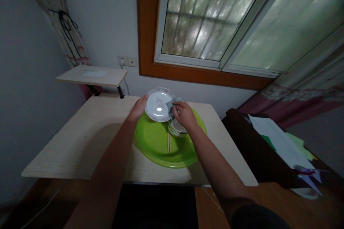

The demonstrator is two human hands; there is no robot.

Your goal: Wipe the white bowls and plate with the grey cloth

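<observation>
My left hand (139, 107) grips the left rim of a small white plate (158, 103), which is tilted up above a big green basin (161, 146). My right hand (183, 114) is closed on a grey cloth (170, 107) pressed against the plate's right side. Under my right hand a stack of bowls (177, 129) sits in the basin. A pair of chopsticks (169, 142) lies on the basin's bottom.
The basin rests on a light wooden table (88, 139) below a window. A small raised shelf (92, 76) stands at the table's back left. A dark side table with papers (279, 139) is at the right. A wall socket (127, 61) is behind.
</observation>
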